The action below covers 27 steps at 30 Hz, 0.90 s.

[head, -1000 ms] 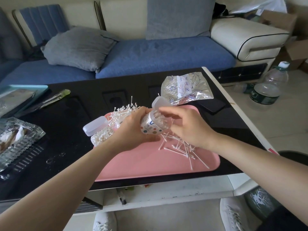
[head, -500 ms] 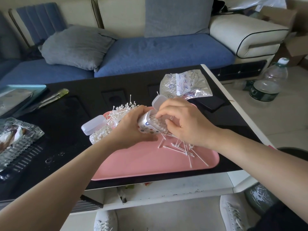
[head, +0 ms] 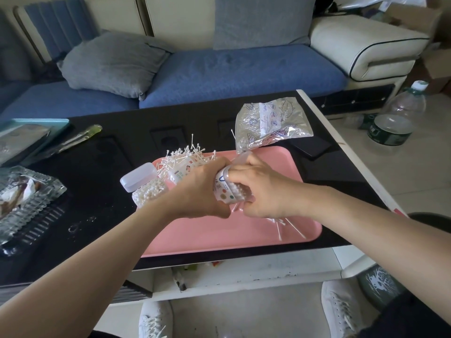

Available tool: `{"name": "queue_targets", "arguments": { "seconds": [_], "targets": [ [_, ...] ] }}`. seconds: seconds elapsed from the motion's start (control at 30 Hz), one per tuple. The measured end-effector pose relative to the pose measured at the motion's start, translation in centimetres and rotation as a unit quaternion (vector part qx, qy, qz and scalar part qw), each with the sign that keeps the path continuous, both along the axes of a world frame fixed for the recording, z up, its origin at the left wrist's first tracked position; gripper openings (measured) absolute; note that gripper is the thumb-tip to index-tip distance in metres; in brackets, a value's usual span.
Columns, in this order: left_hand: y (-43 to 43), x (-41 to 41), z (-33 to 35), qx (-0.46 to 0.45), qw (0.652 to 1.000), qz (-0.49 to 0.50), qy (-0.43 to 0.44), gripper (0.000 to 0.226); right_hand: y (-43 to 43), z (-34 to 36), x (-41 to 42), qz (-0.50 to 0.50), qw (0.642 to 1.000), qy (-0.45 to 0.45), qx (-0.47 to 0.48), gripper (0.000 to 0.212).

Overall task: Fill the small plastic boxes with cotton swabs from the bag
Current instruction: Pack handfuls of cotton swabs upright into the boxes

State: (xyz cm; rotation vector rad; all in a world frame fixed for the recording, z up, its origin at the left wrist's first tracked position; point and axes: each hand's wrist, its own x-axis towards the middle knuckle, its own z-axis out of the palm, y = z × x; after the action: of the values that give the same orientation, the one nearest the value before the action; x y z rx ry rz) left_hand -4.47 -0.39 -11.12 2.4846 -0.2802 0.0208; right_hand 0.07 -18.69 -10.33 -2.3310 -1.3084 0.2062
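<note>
My left hand (head: 200,191) grips a small clear box with a dotted label (head: 225,191), tipped sideways over the pink tray (head: 219,235). My right hand (head: 263,189) has its fingers curled at the box's open end, pinching cotton swabs there. Its hinged lid (head: 240,158) sticks up behind my fingers. A second small box (head: 146,189), full of swabs with its lid open, stands at the tray's left edge. A pile of loose swabs (head: 185,154) lies at the tray's back left, and a few more swabs (head: 285,228) lie under my right wrist. The crinkled plastic bag (head: 271,123) rests behind the tray.
The tray sits on a black table (head: 102,167). A clear ridged container (head: 22,203) and a blue tray (head: 31,132) are at the left. A dark phone (head: 310,146) lies right of the bag. A water bottle (head: 395,118) stands on the floor at the right.
Both hands have come lower and closer together over the tray. My right hand's fingers have closed in on the mouth of the box and cover more of it.
</note>
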Motion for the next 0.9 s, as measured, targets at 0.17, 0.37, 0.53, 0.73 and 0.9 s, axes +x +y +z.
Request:
{"name": "queue_targets", "arguments": {
  "seconds": [0.17,0.37,0.53,0.73,0.9],
  "targets": [
    [-0.2,0.3,0.0,0.014,1.0,0.003,0.015,0.06,-0.4,1.1,0.5,-0.027,0.998,0.036,-0.036,0.039],
    [-0.2,0.5,0.3,0.02,0.999,0.01,0.026,0.063,-1.2,0.8,1.1,-0.059,0.987,0.15,-0.028,0.067],
    [-0.8,0.5,0.8,0.032,0.999,-0.002,0.037,0.06,-0.2,0.6,0.0,-0.065,0.99,0.11,-0.054,0.04],
    [-0.6,0.2,0.9,0.023,0.998,0.005,0.056,0.053,0.8,1.0,0.1,-0.071,0.991,0.092,-0.068,0.034],
    [-0.6,0.2,1.1,0.023,0.998,0.007,0.06,0.051,0.5,0.7,1.4,-0.049,0.987,0.151,-0.01,0.034]
  ]
}}
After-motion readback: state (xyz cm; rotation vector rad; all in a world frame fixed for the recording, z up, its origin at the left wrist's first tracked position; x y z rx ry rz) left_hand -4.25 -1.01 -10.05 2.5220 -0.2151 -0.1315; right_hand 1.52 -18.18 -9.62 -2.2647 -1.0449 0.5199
